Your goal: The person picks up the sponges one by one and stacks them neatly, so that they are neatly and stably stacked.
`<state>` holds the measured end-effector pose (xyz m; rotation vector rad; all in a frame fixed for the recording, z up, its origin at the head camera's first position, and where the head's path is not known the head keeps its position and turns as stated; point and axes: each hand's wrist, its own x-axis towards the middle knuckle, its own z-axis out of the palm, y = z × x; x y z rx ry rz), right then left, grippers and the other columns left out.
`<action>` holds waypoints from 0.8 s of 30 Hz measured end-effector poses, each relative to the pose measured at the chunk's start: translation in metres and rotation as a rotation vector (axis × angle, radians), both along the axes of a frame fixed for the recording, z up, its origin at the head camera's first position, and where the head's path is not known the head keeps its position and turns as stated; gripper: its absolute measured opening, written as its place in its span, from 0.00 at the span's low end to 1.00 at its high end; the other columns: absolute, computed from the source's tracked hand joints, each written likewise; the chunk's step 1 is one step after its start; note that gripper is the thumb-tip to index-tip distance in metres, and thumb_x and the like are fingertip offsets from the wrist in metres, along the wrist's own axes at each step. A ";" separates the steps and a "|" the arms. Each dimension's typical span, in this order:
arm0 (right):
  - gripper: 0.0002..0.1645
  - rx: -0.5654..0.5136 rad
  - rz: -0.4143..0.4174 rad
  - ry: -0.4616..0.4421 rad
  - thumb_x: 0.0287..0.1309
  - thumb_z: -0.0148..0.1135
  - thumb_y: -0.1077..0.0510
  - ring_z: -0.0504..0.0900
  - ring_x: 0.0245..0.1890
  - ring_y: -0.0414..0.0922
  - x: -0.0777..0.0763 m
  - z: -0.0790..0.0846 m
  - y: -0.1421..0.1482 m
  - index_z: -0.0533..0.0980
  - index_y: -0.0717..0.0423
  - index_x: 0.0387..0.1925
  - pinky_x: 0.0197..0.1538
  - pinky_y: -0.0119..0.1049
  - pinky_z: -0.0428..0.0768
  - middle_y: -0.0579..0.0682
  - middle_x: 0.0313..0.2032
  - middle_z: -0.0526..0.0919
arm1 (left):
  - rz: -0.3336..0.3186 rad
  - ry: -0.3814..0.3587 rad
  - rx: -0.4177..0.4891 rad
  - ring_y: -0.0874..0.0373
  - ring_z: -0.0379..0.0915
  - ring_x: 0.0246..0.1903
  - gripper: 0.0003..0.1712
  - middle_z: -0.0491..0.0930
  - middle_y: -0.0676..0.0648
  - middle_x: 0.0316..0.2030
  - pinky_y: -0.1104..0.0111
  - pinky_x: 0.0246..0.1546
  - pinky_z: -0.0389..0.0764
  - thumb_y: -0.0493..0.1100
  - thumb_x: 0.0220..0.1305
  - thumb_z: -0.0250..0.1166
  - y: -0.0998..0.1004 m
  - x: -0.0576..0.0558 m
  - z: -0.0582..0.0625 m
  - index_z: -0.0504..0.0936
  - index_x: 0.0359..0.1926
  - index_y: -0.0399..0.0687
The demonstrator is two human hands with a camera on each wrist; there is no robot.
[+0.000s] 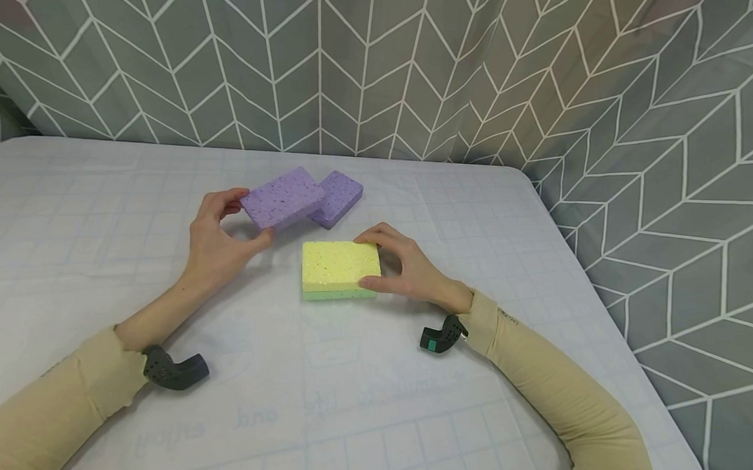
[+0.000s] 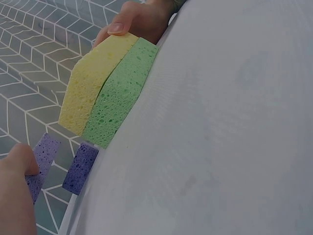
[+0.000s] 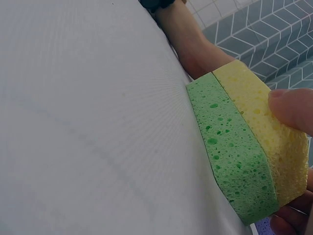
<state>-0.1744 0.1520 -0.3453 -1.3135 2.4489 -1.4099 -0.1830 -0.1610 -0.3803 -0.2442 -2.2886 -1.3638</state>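
Observation:
A light purple sponge [image 1: 283,197] is pinched between the thumb and fingers of my left hand [image 1: 220,236], raised at a slant. Its right corner overlaps a second, darker purple sponge [image 1: 339,198] lying on the table in the head view. My right hand [image 1: 413,268] grips the right end of a yellow sponge [image 1: 339,265], thumb on the near edge and fingers at the far edge. Directly beneath the yellow sponge sits a green sponge [image 3: 230,147], their faces lined up. In the left wrist view the green sponge [image 2: 122,93] stands on the cloth.
A white cloth with faint blue grid lines and lettering covers the table [image 1: 356,402]. Grey curtains [image 1: 283,63] with a white chevron pattern hang behind and to the right of it. Dark wrist cameras [image 1: 175,370] sit on both sleeves.

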 end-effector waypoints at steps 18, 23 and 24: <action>0.34 -0.011 0.018 0.040 0.53 0.73 0.52 0.73 0.60 0.46 -0.023 -0.034 0.009 0.75 0.55 0.61 0.70 0.44 0.69 0.50 0.56 0.76 | -0.141 0.052 0.071 0.69 0.67 0.51 0.39 0.73 0.42 0.57 0.78 0.60 0.70 0.28 0.46 0.76 0.002 0.000 -0.003 0.74 0.62 0.36; 0.33 -0.018 0.024 0.041 0.53 0.73 0.54 0.73 0.60 0.47 -0.024 -0.034 0.009 0.75 0.55 0.61 0.69 0.44 0.69 0.51 0.56 0.76 | -0.198 0.060 0.096 0.68 0.69 0.52 0.38 0.73 0.44 0.56 0.74 0.60 0.72 0.27 0.46 0.75 0.002 0.001 -0.004 0.74 0.62 0.37; 0.33 -0.018 0.024 0.041 0.53 0.73 0.54 0.73 0.60 0.47 -0.024 -0.034 0.009 0.75 0.55 0.61 0.70 0.44 0.69 0.51 0.56 0.76 | -0.207 0.063 0.101 0.68 0.70 0.52 0.38 0.73 0.44 0.56 0.73 0.60 0.72 0.27 0.46 0.74 0.002 0.001 -0.004 0.74 0.62 0.37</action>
